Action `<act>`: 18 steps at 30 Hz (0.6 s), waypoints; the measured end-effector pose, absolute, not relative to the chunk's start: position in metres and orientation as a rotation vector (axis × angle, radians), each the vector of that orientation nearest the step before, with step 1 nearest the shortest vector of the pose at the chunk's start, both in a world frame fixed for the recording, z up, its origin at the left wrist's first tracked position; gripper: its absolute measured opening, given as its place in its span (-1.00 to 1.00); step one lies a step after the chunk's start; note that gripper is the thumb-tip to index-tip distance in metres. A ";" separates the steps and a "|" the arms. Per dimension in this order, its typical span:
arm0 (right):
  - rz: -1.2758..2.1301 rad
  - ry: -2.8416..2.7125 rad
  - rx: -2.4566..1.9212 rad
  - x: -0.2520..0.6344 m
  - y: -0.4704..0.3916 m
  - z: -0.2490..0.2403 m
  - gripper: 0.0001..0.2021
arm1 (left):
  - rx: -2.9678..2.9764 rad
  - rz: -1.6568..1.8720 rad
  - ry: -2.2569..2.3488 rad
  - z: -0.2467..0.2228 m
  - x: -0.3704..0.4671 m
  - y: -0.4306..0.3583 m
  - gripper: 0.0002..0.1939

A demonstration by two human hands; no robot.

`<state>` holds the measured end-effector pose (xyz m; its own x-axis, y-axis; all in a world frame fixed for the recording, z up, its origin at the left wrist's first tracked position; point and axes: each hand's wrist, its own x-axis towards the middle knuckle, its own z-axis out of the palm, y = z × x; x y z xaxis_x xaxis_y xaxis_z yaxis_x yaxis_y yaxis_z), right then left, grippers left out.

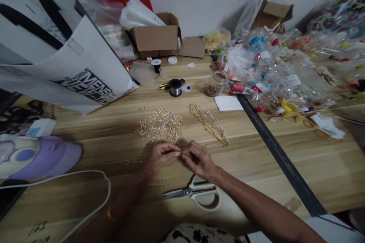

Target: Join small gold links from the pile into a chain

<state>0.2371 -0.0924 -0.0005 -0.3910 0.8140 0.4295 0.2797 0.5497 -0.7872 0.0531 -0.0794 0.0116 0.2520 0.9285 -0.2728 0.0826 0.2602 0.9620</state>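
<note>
My left hand (164, 156) and my right hand (199, 160) meet fingertip to fingertip over the wooden table, each pinched closed. Whatever sits between the fingers is too small to name. Just beyond them lies a tangled pile of gold and clear beaded chain (159, 126). To its right, a few beaded chains (209, 123) are laid out lengthwise. Scissors with pale handles (207, 193) rest slightly open on the table below my right hand. Beside my left wrist is a thin piece with a small ring at its end (127, 162), partly covered by the hand.
A wire spool (175, 88), a jar of small beads (216, 83) and a cardboard box (156, 40) stand farther back. Plastic bottles and bags (285, 72) crowd the right. A white bag (85, 64) and a purple iron (61, 155) with a white cord occupy the left.
</note>
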 end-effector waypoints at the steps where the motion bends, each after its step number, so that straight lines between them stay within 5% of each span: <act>1: 0.782 -1.928 -0.882 0.237 -0.092 0.000 -0.89 | 1.162 0.796 1.166 0.012 0.053 -0.079 -0.84; 18: 0.786 -1.897 -0.834 0.236 -0.090 0.000 -0.89 | 1.191 0.815 1.141 0.016 0.053 -0.080 -0.88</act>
